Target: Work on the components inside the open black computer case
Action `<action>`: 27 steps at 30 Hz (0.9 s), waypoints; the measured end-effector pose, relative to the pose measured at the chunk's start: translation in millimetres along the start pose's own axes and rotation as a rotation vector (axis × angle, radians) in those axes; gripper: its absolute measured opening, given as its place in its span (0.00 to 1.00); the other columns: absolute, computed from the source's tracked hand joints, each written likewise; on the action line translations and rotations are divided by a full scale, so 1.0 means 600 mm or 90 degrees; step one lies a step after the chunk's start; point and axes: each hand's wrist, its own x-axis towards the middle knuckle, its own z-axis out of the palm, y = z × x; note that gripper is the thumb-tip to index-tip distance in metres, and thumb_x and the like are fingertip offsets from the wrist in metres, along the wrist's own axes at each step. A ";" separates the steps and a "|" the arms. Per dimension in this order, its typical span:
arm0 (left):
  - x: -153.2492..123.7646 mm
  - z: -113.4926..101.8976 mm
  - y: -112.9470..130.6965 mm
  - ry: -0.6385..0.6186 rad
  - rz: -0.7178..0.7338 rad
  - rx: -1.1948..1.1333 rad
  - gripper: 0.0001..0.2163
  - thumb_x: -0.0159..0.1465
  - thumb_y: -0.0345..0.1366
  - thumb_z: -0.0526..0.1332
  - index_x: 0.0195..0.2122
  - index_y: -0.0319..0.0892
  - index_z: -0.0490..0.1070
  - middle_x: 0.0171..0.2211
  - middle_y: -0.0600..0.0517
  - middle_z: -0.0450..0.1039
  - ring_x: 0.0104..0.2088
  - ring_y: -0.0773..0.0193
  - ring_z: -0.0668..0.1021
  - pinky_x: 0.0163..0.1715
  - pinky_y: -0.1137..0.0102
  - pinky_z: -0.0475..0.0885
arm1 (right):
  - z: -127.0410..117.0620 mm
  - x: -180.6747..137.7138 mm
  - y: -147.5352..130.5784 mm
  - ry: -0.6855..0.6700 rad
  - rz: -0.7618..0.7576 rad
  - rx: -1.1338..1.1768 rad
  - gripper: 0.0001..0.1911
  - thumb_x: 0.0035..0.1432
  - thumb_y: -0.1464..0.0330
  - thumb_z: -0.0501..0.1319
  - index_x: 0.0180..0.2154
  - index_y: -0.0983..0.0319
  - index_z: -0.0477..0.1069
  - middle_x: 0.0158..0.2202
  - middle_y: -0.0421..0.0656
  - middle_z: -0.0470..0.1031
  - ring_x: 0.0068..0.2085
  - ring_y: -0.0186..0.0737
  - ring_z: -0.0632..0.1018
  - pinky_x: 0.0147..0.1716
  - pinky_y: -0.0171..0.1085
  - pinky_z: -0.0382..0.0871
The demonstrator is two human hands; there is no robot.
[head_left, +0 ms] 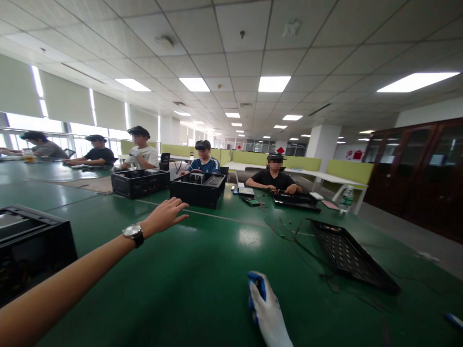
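- Reaching out over the green table [202,284], left hand [164,217] bare, wristwatch [133,234] on, fingers spread flat, holding nothing, hovering toward 12 o'clock.
- Nearest thing to it: black computer case [198,189], just past the fingertips at 12 o'clock, lying with its open side up.
- Right hand [266,311] in a white glove with blue fingertips, low at 5 o'clock, resting on or just over the table; can't tell if it grips anything, looks loosely extended.
- Case handling, my guess: stiff sheet metal, fairly heavy, not fragile but with thin edges; best held with both hands on the rim or the side walls, not on loose parts inside.
- Contents of that case: some grey fittings inside, too small to name.
- Second black case [140,182] at 11 o'clock, open top, contents unclear.
- Third black case [32,250] at 9 o'clock, close to the forearm, only partly in view, interior dark.
- Perforated black panel [349,255] lies flat at 2 o'clock, thin wires [289,231] trailing beside it; likely light and a bit flexy.
- Water bottle [346,198] upright at far 2 o'clock.
- Other people seated along the far edge from 10 to 1 o'clock, one with both hands on a flat black unit [295,200].
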 end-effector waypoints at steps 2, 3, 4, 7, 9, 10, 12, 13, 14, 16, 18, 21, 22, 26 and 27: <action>0.030 -0.002 -0.016 0.020 -0.028 0.013 0.21 0.74 0.50 0.49 0.58 0.42 0.69 0.51 0.41 0.70 0.53 0.50 0.71 0.56 0.57 0.67 | 0.002 0.004 0.004 0.011 0.042 -0.010 0.44 0.58 0.34 0.50 0.65 0.53 0.64 0.47 0.53 0.76 0.41 0.56 0.80 0.38 0.53 0.78; 0.048 0.000 -0.024 0.027 -0.045 0.018 0.21 0.74 0.49 0.48 0.58 0.41 0.68 0.52 0.41 0.70 0.55 0.49 0.70 0.57 0.57 0.67 | 0.002 0.007 0.007 0.006 0.056 -0.016 0.45 0.57 0.34 0.50 0.66 0.52 0.63 0.48 0.53 0.76 0.42 0.57 0.80 0.40 0.54 0.78; 0.066 0.003 -0.031 0.031 -0.064 0.023 0.22 0.74 0.49 0.48 0.58 0.41 0.68 0.53 0.40 0.69 0.56 0.49 0.70 0.58 0.56 0.67 | 0.001 0.012 0.011 -0.006 0.066 -0.020 0.45 0.56 0.33 0.50 0.65 0.51 0.64 0.50 0.53 0.76 0.43 0.57 0.80 0.41 0.54 0.78; 0.108 0.023 -0.039 0.008 -0.115 0.023 0.20 0.75 0.47 0.49 0.57 0.38 0.69 0.53 0.40 0.70 0.55 0.50 0.72 0.56 0.54 0.68 | -0.004 0.025 0.023 -0.050 0.099 -0.002 0.46 0.51 0.32 0.55 0.63 0.51 0.66 0.50 0.52 0.76 0.44 0.60 0.79 0.40 0.54 0.79; 0.118 0.038 -0.034 -0.037 -0.131 0.015 0.18 0.74 0.47 0.53 0.54 0.38 0.70 0.50 0.42 0.72 0.50 0.53 0.75 0.53 0.54 0.71 | -0.008 0.027 0.026 -0.062 0.120 0.030 0.47 0.49 0.31 0.56 0.63 0.50 0.66 0.50 0.52 0.76 0.46 0.60 0.79 0.40 0.53 0.79; 0.118 0.044 -0.030 -0.063 -0.134 0.011 0.18 0.73 0.47 0.56 0.53 0.38 0.70 0.48 0.44 0.73 0.48 0.55 0.76 0.51 0.55 0.73 | -0.009 0.026 0.025 -0.065 0.127 0.045 0.47 0.49 0.31 0.56 0.63 0.50 0.66 0.50 0.52 0.76 0.47 0.60 0.79 0.41 0.52 0.79; 0.110 0.050 -0.021 -0.111 -0.138 0.009 0.18 0.71 0.48 0.59 0.53 0.38 0.70 0.47 0.45 0.74 0.44 0.57 0.78 0.47 0.57 0.76 | -0.010 0.021 0.017 -0.079 0.125 0.065 0.49 0.48 0.30 0.56 0.63 0.50 0.66 0.51 0.52 0.76 0.48 0.59 0.79 0.41 0.51 0.79; 0.105 0.049 -0.016 -0.131 -0.139 0.011 0.18 0.71 0.48 0.60 0.53 0.38 0.70 0.46 0.45 0.74 0.43 0.58 0.78 0.46 0.58 0.76 | -0.009 0.017 0.010 -0.082 0.120 0.070 0.49 0.48 0.30 0.56 0.64 0.50 0.65 0.51 0.52 0.76 0.48 0.59 0.79 0.41 0.51 0.79; 0.100 0.046 -0.011 -0.152 -0.140 0.015 0.18 0.71 0.48 0.60 0.53 0.38 0.71 0.46 0.46 0.74 0.43 0.59 0.78 0.45 0.59 0.77 | -0.009 0.015 0.004 -0.069 0.113 0.072 0.49 0.49 0.30 0.55 0.64 0.50 0.65 0.49 0.52 0.76 0.47 0.58 0.79 0.40 0.50 0.79; 0.093 0.035 0.006 -0.191 -0.146 0.028 0.17 0.72 0.47 0.60 0.51 0.38 0.71 0.44 0.47 0.74 0.41 0.60 0.78 0.44 0.60 0.77 | -0.009 0.012 -0.009 -0.025 0.093 0.070 0.49 0.50 0.31 0.55 0.64 0.52 0.65 0.45 0.51 0.78 0.43 0.56 0.80 0.37 0.49 0.78; 0.081 0.017 0.033 -0.220 -0.156 0.040 0.15 0.72 0.46 0.58 0.49 0.38 0.72 0.41 0.47 0.75 0.39 0.60 0.78 0.43 0.60 0.77 | -0.016 0.014 -0.016 0.024 0.074 0.059 0.50 0.50 0.30 0.53 0.64 0.55 0.63 0.44 0.51 0.78 0.43 0.56 0.80 0.38 0.48 0.77; 0.034 -0.032 0.097 -0.236 -0.140 0.036 0.13 0.74 0.39 0.52 0.49 0.39 0.72 0.39 0.44 0.76 0.40 0.55 0.79 0.42 0.58 0.75 | -0.054 0.032 -0.015 0.067 0.053 0.038 0.53 0.51 0.29 0.49 0.66 0.57 0.60 0.50 0.53 0.76 0.49 0.58 0.78 0.47 0.52 0.74; 0.006 -0.057 0.120 -0.237 -0.119 0.027 0.13 0.74 0.37 0.51 0.50 0.41 0.72 0.40 0.43 0.77 0.41 0.53 0.80 0.41 0.59 0.75 | -0.077 0.040 -0.014 0.090 0.062 0.030 0.54 0.50 0.29 0.48 0.66 0.58 0.59 0.51 0.54 0.75 0.50 0.59 0.77 0.50 0.54 0.72; -0.125 -0.172 0.186 -0.364 0.017 -0.161 0.19 0.76 0.47 0.45 0.44 0.51 0.75 0.36 0.50 0.79 0.34 0.57 0.81 0.34 0.66 0.74 | -0.185 0.066 -0.056 0.225 0.140 0.027 0.62 0.40 0.26 0.51 0.64 0.63 0.60 0.47 0.57 0.76 0.48 0.64 0.77 0.49 0.58 0.71; -0.151 -0.196 0.190 -0.387 0.019 -0.210 0.22 0.75 0.52 0.43 0.45 0.52 0.75 0.37 0.51 0.79 0.36 0.57 0.82 0.35 0.65 0.74 | -0.206 0.063 -0.086 0.239 0.136 0.024 0.62 0.37 0.27 0.54 0.63 0.64 0.62 0.44 0.57 0.77 0.46 0.63 0.78 0.46 0.57 0.72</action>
